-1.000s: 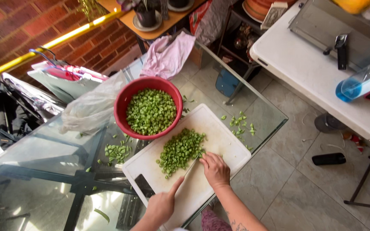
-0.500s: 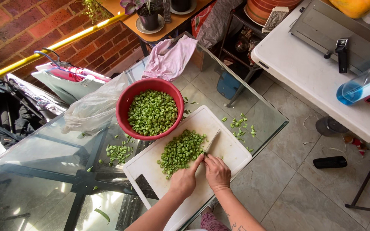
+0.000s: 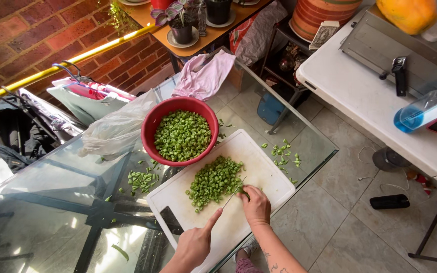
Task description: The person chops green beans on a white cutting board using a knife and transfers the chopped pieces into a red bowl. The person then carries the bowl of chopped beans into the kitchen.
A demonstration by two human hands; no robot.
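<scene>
We see our right hand (image 3: 255,205) resting on the white cutting board (image 3: 269,174), fingers curled down onto a few green pieces at the near edge of the chopped green bean pile (image 3: 214,182). Our left hand (image 3: 194,245) is closed around a knife handle, thumb stretched forward; the knife (image 3: 232,193) slants up from it, its blade lying between the two hands with the tip reaching the pile just beside the right fingertips. The pile sits in the middle of the board, just beyond both hands. The red bowl (image 3: 150,126), full of cut beans, touches the board's far edge. Loose scraps (image 3: 140,180) lie on the glass counter (image 3: 51,212) to the left.
</scene>
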